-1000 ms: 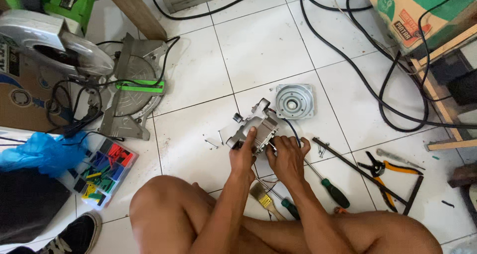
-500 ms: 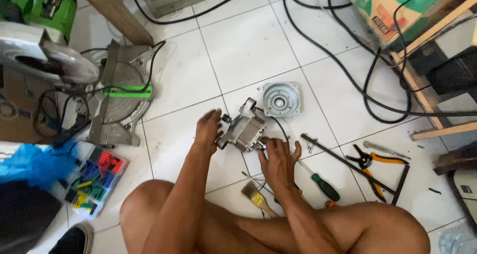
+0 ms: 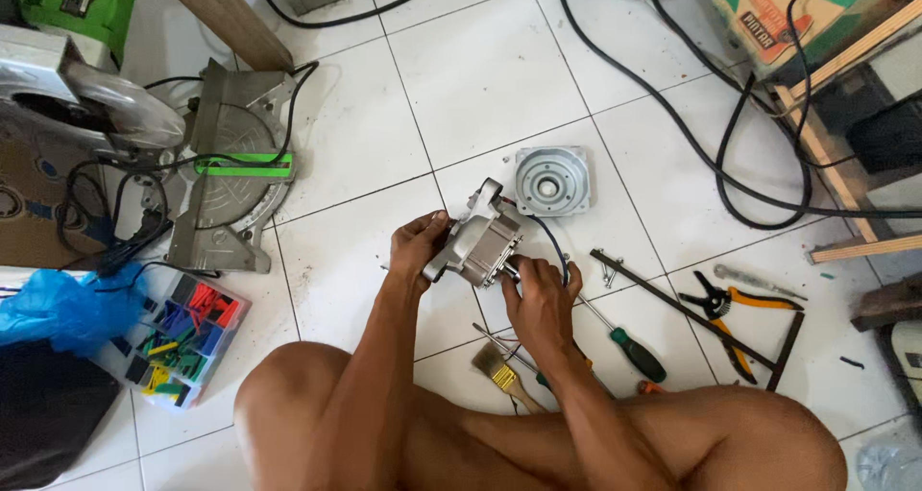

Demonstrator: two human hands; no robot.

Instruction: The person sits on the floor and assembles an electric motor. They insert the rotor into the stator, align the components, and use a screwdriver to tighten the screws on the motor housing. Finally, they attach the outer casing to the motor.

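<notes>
Left hand [image 3: 415,246] grips the grey motor housing [image 3: 477,246] from the left; right hand [image 3: 538,294] clasps its near-right end.

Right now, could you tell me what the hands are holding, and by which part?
Both hold the grey metal motor housing: left hand on its left end, right hand at its lower right side.

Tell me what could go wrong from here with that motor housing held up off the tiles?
1. The grey motor housing is held off the floor by the left hand and right hand alone; a slip could drop it on the tiles.
2. A thin dark wire loops beside the right hand and may snag.
3. Loose screws by the metal bar could scatter if knocked.
</notes>
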